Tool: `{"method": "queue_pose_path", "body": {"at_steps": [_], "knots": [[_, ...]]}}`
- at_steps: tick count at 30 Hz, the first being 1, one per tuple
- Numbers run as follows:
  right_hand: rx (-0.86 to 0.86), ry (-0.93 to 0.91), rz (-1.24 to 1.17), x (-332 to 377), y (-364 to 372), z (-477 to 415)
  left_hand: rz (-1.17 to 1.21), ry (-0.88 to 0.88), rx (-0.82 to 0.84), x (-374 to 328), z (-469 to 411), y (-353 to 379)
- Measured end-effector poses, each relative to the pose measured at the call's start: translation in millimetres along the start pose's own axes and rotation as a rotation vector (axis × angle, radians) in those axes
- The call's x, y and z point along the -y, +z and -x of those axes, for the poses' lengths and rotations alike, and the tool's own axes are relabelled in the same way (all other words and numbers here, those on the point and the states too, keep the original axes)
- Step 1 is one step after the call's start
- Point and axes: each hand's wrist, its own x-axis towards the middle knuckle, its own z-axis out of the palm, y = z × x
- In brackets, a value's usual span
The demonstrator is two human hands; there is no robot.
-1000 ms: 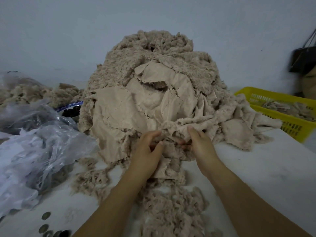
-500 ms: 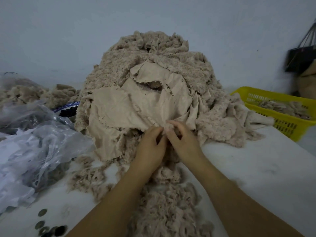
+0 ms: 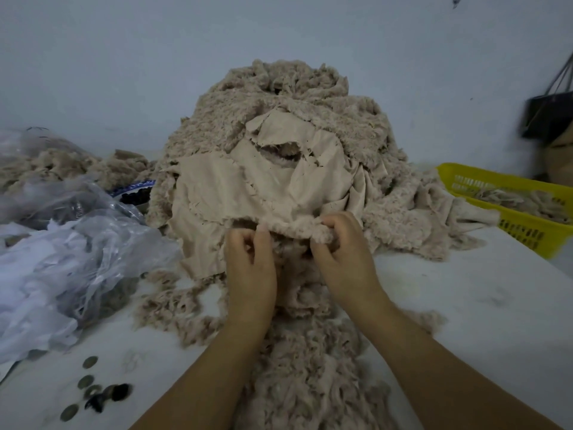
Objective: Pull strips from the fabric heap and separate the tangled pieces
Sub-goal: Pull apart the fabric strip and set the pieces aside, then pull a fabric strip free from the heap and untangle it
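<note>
Fabric heap is piled at frame centre on the worktop. At its lower front a fluffy strip is pinched by both hands: the left hand has its grip curled on one end, the right hand on the other. Beige scraps are held in the yellow basket at the right edge. White material is seen in the clear bag at left.

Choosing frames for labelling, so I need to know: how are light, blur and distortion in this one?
Head view: dim, flat, bluish light, soft shadows under the fabric heap; head view's right edge smears, with the black bag and yellow basket blurred; left hand and right hand slightly soft, the heap's middle sharper; wide-angle stretch towards the corners.
</note>
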Motion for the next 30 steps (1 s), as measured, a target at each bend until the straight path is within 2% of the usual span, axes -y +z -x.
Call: {"method": "queue_pose_path", "body": {"at_steps": [2,4,6,8,13,18,21,24,30], "knots": [[0.094,0.005,-0.013,8.6,1.5,3.5,0.173,-0.166,0.137,-0.9,1.1,0.2],[0.248,-0.074,0.08,12.7,4.3,7.9,0.39,-0.395,0.286,-0.2,-2.1,-0.4],[0.403,-0.183,0.186,12.6,9.6,10.6,0.578,-0.598,0.339,3.8,-10.7,-6.5],[0.484,-0.24,0.237,9.8,12.6,11.6,0.677,-0.716,0.318,7.4,-18.9,-13.2],[0.587,-0.201,0.191,7.1,15.5,13.3,0.914,-0.792,0.243,14.7,-27.7,-21.7],[0.409,0.002,0.068,-1.9,8.7,11.5,0.994,-0.761,0.324,20.1,-25.1,-17.9],[0.285,0.123,-0.028,-5.8,7.7,7.5,0.931,-0.718,0.436,18.1,-22.2,-16.7],[0.263,0.216,-0.093,-9.7,10.2,4.6,0.858,-0.673,0.523,17.5,-20.2,-17.5],[0.228,0.454,-0.382,-11.1,16.1,0.7,0.608,-0.561,0.47,14.3,-12.3,-11.2]]}}
